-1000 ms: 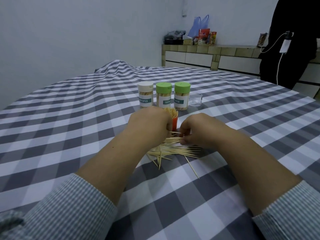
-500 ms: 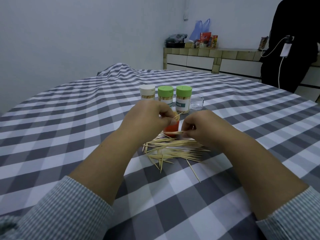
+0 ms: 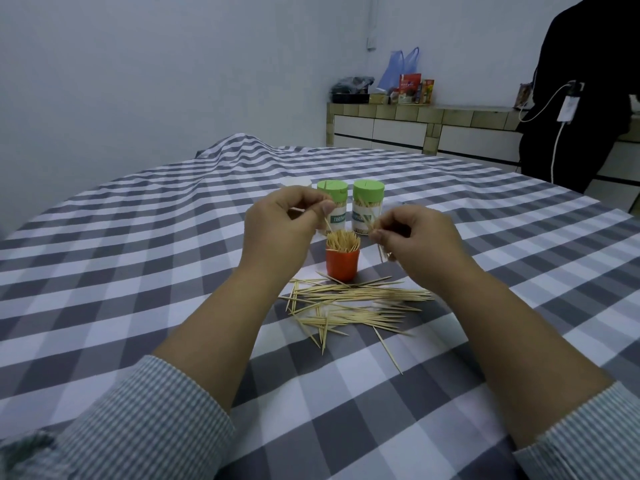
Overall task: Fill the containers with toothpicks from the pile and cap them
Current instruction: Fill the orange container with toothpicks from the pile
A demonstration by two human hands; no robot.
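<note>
An orange container point(image 3: 342, 267) stands upright and uncapped, packed with toothpicks standing on end. A loose pile of toothpicks point(image 3: 349, 304) lies on the checked cloth just in front of it. My left hand point(image 3: 280, 226) hovers above and left of the container, pinching a toothpick between thumb and forefinger. My right hand point(image 3: 414, 237) is raised to the container's right, pinching a few toothpicks. Behind stand two green-capped containers point(image 3: 368, 204), full and labelled. A white-capped container point(image 3: 296, 182) is mostly hidden behind my left hand.
The table point(image 3: 138, 237) wears a grey and white checked cloth. A clear cap point(image 3: 394, 205) peeks out behind my right hand. A person in black point(image 3: 581, 98) stands at the far right by a tiled counter point(image 3: 433, 123) with bags and boxes.
Both hands have lifted off the pile, each with toothpicks pinched, and now hover on either side above the orange container, which is in plain sight.
</note>
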